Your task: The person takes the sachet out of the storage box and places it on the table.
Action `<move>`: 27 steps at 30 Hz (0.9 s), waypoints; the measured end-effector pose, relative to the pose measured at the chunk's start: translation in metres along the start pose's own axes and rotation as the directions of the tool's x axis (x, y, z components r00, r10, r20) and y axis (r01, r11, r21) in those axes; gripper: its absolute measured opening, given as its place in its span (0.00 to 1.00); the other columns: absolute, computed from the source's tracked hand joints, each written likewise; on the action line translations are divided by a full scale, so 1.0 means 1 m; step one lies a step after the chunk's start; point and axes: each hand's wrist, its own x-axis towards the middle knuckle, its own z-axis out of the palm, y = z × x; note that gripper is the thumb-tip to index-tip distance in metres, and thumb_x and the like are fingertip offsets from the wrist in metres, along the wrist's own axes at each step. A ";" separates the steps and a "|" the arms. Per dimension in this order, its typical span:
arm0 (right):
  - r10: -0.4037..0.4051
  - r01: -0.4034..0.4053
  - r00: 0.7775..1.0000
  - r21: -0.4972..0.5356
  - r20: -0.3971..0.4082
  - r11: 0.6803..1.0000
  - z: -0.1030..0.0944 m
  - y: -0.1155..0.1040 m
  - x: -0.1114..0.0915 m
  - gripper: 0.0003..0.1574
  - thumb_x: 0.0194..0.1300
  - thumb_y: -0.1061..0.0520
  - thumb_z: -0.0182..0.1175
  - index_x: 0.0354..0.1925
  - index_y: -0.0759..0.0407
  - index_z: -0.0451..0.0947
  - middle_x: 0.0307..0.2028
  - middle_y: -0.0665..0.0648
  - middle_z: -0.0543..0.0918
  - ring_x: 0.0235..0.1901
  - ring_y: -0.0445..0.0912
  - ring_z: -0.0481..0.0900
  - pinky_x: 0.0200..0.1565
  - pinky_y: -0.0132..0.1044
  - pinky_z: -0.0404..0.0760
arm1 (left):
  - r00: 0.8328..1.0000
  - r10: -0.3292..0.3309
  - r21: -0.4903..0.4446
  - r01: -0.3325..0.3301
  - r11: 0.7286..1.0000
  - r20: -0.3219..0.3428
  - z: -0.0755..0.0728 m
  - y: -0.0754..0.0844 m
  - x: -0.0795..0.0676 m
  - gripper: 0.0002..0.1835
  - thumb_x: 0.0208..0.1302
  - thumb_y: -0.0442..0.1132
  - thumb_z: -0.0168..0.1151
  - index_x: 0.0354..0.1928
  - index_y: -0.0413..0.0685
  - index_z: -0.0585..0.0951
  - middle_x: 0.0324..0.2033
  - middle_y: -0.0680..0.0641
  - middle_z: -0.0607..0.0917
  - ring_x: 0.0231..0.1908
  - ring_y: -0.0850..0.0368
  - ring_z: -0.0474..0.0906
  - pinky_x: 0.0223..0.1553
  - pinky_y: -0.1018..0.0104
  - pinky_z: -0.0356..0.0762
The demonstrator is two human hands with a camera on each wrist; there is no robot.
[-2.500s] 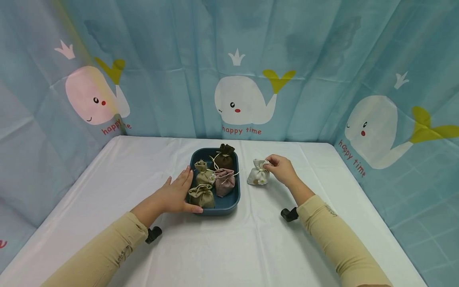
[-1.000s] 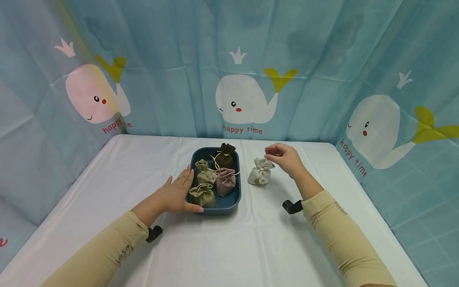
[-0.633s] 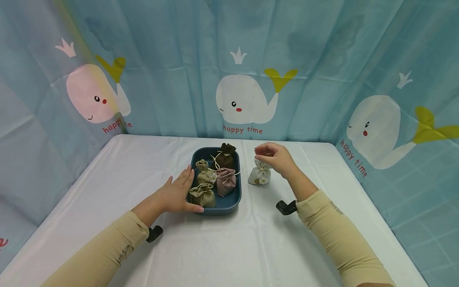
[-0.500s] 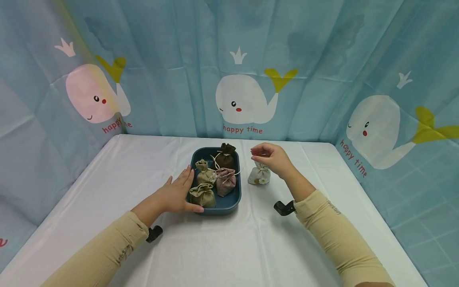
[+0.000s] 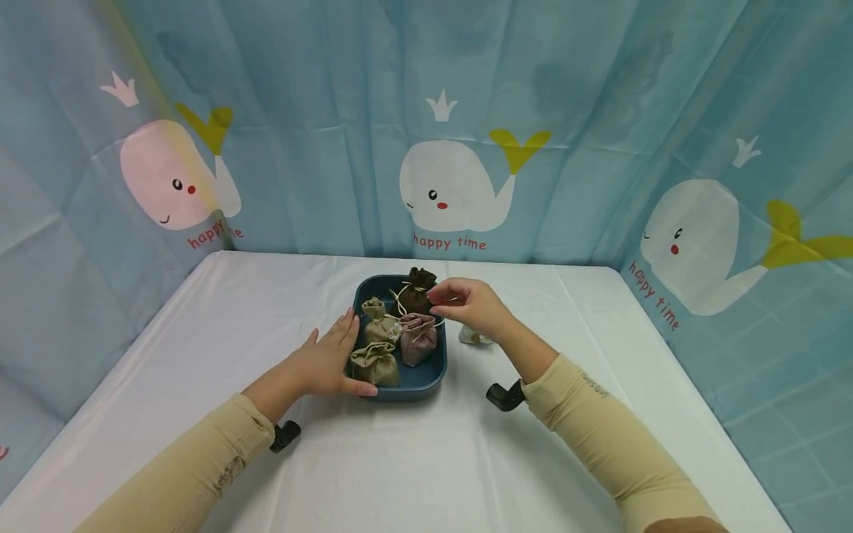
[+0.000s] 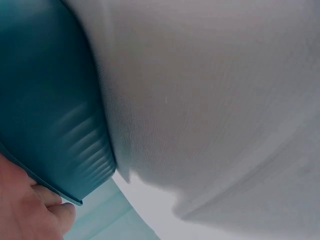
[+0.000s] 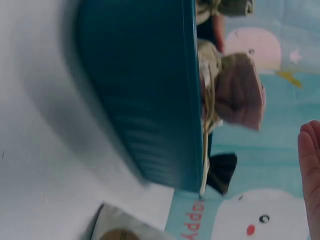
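A dark blue box [image 5: 405, 394] on the table holds several small drawstring pouches: a dark brown pouch [image 5: 415, 298] at the back, a mauve pouch [image 5: 418, 344] on the right, and two olive ones, one olive pouch [image 5: 376, 366] at the front. My left hand [image 5: 325, 360] rests along the box's left rim with straight fingers. Over the right rim hovers my right hand [image 5: 469, 303], thumb and fingers apart and holding nothing; the right wrist view shows a gap between its fingertips and the mauve pouch [image 7: 240, 92]. A white pouch [image 5: 472, 335] stands right of the box, partly hidden by that hand.
White cloth [image 5: 386, 474] covers the table. A blue curtain [image 5: 573, 89] with printed whales hangs behind it and along both sides. Small black devices, one black device [image 5: 505, 397] below the right wrist, stick out near both sleeves.
My right hand let go of the white pouch, rose, then moved left past it to above the box's right rim. The left hand and the box have stayed put.
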 end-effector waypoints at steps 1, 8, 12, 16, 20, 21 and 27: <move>-0.002 0.002 1.000 0.006 0.014 1.000 0.003 -0.004 0.000 0.17 0.58 0.61 0.63 0.46 0.66 0.78 0.43 0.62 0.80 0.45 0.52 0.79 0.45 0.36 0.78 | 1.000 0.002 -0.005 -0.002 1.000 -0.001 0.000 0.000 0.000 0.70 0.36 0.83 0.47 0.70 0.38 0.40 0.70 0.39 0.34 0.69 0.42 0.38 0.60 0.33 0.40; -0.022 0.026 0.995 -0.036 0.093 0.999 0.020 -0.037 -0.003 0.15 0.59 0.66 0.60 0.46 0.70 0.77 0.43 0.67 0.80 0.43 0.54 0.80 0.44 0.36 0.78 | 1.000 -0.002 0.003 0.002 1.000 -0.001 0.003 -0.002 0.002 0.70 0.35 0.84 0.46 0.71 0.40 0.38 0.70 0.40 0.33 0.69 0.44 0.37 0.60 0.34 0.40; -0.026 0.036 0.991 -0.074 0.135 0.997 0.031 -0.029 0.002 0.15 0.59 0.65 0.61 0.46 0.66 0.77 0.43 0.65 0.81 0.43 0.51 0.80 0.44 0.33 0.78 | 1.000 -0.003 -0.003 0.003 1.000 -0.005 0.005 -0.003 0.003 0.71 0.35 0.83 0.46 0.71 0.40 0.39 0.70 0.40 0.34 0.69 0.44 0.37 0.60 0.34 0.40; -0.043 0.058 0.985 -0.087 0.165 0.995 0.041 -0.018 0.007 0.17 0.58 0.63 0.62 0.48 0.62 0.78 0.44 0.62 0.81 0.44 0.48 0.80 0.44 0.32 0.78 | 1.000 -0.008 0.002 0.008 1.000 -0.004 0.006 -0.003 0.003 0.71 0.34 0.84 0.46 0.71 0.40 0.39 0.70 0.40 0.34 0.69 0.44 0.37 0.60 0.34 0.40; -0.055 0.072 0.982 -0.088 0.181 0.993 0.045 -0.017 0.009 0.18 0.58 0.61 0.63 0.49 0.62 0.78 0.45 0.61 0.81 0.44 0.48 0.80 0.44 0.31 0.77 | 1.000 -0.012 0.007 0.012 1.000 -0.003 0.005 -0.003 0.003 0.71 0.33 0.84 0.46 0.71 0.40 0.39 0.70 0.40 0.34 0.69 0.44 0.38 0.60 0.34 0.41; -0.056 0.074 0.982 -0.092 0.183 0.993 0.046 -0.018 0.009 0.19 0.58 0.60 0.63 0.49 0.62 0.78 0.45 0.60 0.81 0.44 0.48 0.80 0.44 0.30 0.77 | 1.000 -0.012 0.010 0.012 1.000 -0.003 0.005 -0.003 0.003 0.71 0.33 0.84 0.46 0.71 0.40 0.39 0.70 0.40 0.34 0.69 0.44 0.38 0.60 0.34 0.41; -0.034 0.052 0.973 -0.074 0.230 0.996 0.052 -0.018 0.010 0.20 0.58 0.61 0.63 0.50 0.65 0.77 0.47 0.63 0.80 0.47 0.49 0.79 0.45 0.30 0.77 | 1.000 -0.016 -0.004 0.016 1.000 0.002 0.003 -0.001 0.002 0.71 0.34 0.83 0.48 0.71 0.39 0.39 0.70 0.40 0.34 0.69 0.44 0.37 0.60 0.34 0.41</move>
